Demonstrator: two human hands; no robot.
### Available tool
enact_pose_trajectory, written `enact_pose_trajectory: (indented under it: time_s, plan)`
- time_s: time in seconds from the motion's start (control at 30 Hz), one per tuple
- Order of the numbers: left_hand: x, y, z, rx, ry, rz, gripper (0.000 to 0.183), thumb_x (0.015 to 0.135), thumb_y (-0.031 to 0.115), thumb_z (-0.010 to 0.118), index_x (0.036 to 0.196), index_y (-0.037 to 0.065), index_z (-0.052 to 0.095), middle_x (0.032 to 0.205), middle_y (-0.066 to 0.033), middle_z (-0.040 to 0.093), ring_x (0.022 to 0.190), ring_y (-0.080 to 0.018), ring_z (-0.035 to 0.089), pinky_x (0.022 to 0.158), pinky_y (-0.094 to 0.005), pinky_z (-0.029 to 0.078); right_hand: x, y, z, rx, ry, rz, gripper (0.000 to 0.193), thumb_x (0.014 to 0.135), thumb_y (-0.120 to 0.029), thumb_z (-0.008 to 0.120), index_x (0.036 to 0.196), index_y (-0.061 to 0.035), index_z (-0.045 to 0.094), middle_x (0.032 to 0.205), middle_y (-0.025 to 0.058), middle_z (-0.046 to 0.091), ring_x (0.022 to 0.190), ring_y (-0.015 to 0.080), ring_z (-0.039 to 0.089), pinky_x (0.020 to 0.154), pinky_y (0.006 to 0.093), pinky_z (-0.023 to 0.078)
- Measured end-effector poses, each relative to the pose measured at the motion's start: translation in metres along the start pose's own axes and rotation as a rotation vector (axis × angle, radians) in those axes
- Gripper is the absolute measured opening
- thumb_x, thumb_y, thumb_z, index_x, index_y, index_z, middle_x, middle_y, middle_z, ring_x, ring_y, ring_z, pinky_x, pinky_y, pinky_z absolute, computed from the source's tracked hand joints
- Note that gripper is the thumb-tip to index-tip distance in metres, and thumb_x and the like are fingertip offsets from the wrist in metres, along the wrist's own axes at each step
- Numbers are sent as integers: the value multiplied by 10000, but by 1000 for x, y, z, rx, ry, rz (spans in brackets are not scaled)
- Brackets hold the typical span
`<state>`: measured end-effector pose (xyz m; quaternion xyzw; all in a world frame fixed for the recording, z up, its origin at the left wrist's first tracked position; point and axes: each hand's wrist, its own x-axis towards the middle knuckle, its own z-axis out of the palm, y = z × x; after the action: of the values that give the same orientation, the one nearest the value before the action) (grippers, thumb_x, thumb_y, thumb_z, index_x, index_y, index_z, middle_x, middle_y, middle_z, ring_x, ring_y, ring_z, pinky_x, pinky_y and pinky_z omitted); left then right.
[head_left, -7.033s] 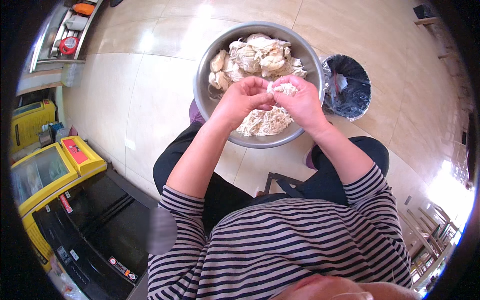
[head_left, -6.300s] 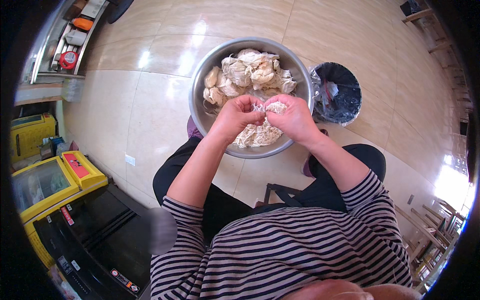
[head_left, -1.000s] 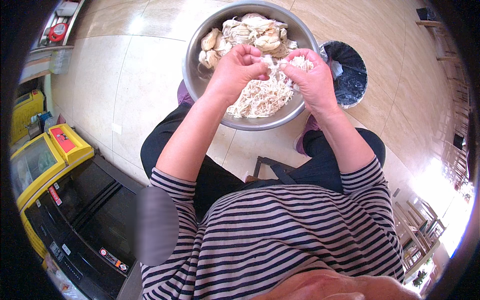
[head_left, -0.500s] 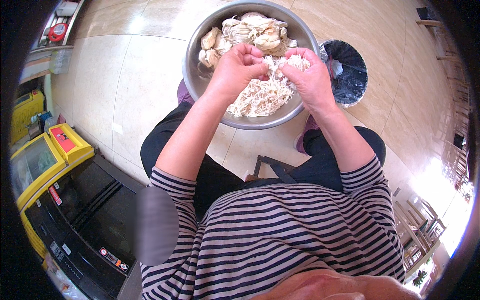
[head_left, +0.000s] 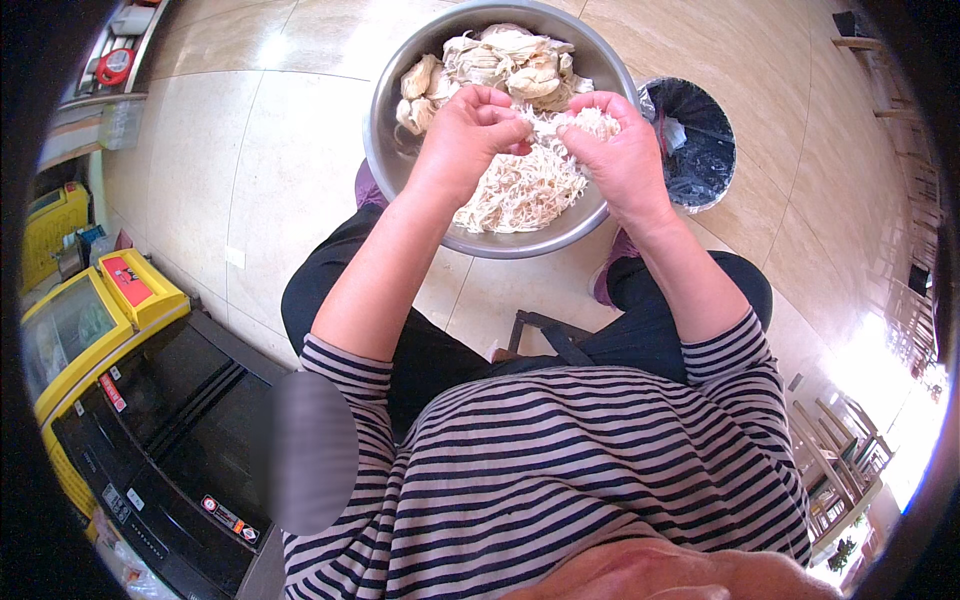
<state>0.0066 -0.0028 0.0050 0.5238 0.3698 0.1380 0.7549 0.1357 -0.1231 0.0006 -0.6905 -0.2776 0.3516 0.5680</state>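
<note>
Right hand (head_left: 622,160): fingers curled and gripping a clump of pale shreds (head_left: 600,122) over the metal bowl (head_left: 520,248). Left hand (head_left: 468,138): thumb drawn in toward bent fingertips at the clump's left side — whether a strand is pinched there, I cannot tell. The clump lies to the right of the left fingertips, within the right hand, which is the nearer; its long axis cannot be made out. Below both hands sits a shredded pile (head_left: 525,195); beyond them, larger unshredded pieces (head_left: 505,62).
</note>
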Motion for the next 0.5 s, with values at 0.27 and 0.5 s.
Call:
enact_pose_trajectory:
  time_s: [0.27, 0.5]
  plan:
    - [2, -6, 0, -6, -116, -5, 323, 792, 27, 647, 1052, -15, 462, 820, -76, 603, 730, -153, 617, 700, -251, 512, -2, 2, 1, 40, -30, -10, 221, 762, -41, 662, 965, -50, 576, 845, -2, 591, 729, 46, 555, 628, 193, 458]
    - [0, -5, 1, -53, -122, -21, 310, 785, 8, 637, 1044, -10, 467, 761, -53, 606, 689, -141, 602, 695, -252, 504, -1, 0, 1, 91, -79, 20, 250, 769, -54, 669, 996, -38, 566, 909, 15, 588, 791, 71, 565, 665, 203, 469]
